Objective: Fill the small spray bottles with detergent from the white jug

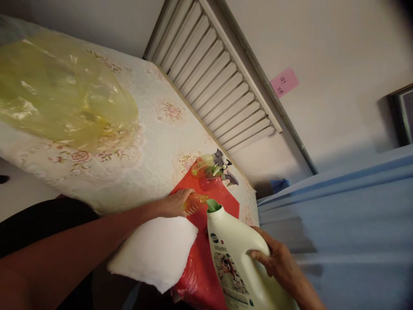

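Over the red bag | your left hand is clamping the small orange bottle steady | your right hand is gripping the white jug, tipping its green spout beside the bottle's mouth.

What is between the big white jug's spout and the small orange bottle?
Nothing visible. The jug, held by the right hand, has its green spout right beside the orange bottle in the left hand.

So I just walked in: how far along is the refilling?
Done: jug uncapped, spout at the small bottle. In hand: left hand holds the bottle, right hand tilts the jug. Left: two spray bottles lie untouched on the red sheet.
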`<state>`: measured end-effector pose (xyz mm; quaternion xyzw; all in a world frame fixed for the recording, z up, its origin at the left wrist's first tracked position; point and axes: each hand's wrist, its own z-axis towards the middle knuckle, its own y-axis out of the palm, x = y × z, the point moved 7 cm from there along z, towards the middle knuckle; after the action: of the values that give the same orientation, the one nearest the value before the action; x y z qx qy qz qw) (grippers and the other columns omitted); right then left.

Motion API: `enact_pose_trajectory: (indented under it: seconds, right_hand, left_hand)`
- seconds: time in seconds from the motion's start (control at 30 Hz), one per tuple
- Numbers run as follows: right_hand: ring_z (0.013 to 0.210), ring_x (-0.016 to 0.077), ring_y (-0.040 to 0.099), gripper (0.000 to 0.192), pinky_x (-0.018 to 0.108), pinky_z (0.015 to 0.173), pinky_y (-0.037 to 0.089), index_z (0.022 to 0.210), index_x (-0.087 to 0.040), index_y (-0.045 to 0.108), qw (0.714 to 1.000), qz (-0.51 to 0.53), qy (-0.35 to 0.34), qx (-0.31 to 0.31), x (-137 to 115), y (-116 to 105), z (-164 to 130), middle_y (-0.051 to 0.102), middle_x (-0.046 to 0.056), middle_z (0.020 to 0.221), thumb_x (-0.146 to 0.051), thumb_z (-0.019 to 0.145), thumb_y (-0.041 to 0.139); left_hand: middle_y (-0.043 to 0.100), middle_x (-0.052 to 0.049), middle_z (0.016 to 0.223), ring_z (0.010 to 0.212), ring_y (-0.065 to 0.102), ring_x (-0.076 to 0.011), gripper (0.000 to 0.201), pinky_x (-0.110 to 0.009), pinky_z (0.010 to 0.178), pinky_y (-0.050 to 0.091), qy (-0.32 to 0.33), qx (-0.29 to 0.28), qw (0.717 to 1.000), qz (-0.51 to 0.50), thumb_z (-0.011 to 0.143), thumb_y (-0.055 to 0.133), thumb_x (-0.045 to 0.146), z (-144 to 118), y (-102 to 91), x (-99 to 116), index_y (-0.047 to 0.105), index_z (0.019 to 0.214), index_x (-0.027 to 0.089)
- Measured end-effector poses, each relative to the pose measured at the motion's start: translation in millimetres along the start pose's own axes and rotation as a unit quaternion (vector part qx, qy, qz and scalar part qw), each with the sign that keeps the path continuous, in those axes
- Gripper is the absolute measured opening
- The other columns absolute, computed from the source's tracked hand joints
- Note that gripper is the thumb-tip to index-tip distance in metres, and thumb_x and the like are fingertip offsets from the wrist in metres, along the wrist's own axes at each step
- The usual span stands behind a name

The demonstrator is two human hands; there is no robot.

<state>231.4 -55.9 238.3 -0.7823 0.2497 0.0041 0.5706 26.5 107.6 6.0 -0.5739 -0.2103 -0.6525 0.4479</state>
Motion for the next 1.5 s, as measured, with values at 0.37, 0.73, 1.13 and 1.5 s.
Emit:
enact_pose_trajectory:
  seconds: [0.37,0.73,1.13,1.5]
  right_hand:
    - [0.049,0.0096,0.042,0.071,0.021,0.041,0.039,0.137,-0.018,0.055,1.0,0.007,-0.001,-0.001,1.2,-0.3,0.9,0.063,0.0,0.078,-0.055,0.078,0.068]
    - [0.045,0.0092,0.042,0.069,0.022,0.041,0.041,0.135,-0.019,0.058,1.0,0.001,-0.005,0.005,-1.0,-1.9,0.0,0.064,-0.001,0.073,-0.055,0.077,0.068]
    - [0.047,0.0093,0.042,0.071,0.022,0.041,0.041,0.136,-0.016,0.056,1.0,-0.014,-0.004,0.001,-4.4,-3.0,-1.0,0.065,0.0,0.076,-0.056,0.078,0.067]
    - [0.045,0.0098,0.045,0.067,0.022,0.039,0.042,0.134,-0.019,0.059,1.0,-0.008,-0.008,0.008,-5.1,-3.9,0.1,0.065,-0.001,0.071,-0.052,0.076,0.069]
  left_hand:
    - [0.058,-0.012,0.129,0.121,0.056,-0.0343,0.073,-0.045,0.1,0.047,-0.016,-0.013,1.0,0.005,0.066,0.075,0.038,-2.6,-2.9,8.8,0.045,0.131,0.024]
    - [0.058,-0.011,0.13,0.123,0.056,-0.0346,0.075,-0.045,0.102,0.047,-0.024,-0.011,1.0,0.008,0.063,0.075,0.032,-2.3,-2.4,5.8,0.044,0.131,0.026]
    - [0.059,-0.011,0.132,0.124,0.056,-0.0367,0.076,-0.045,0.101,0.047,-0.016,-0.005,1.0,0.002,0.061,0.075,0.028,-1.3,-1.4,0.8,0.046,0.132,0.026]
    - [0.06,-0.01,0.127,0.119,0.058,-0.0347,0.074,-0.045,0.099,0.048,-0.014,-0.002,1.0,0.002,0.062,0.077,0.03,-0.8,-1.4,0.3,0.047,0.129,0.026]
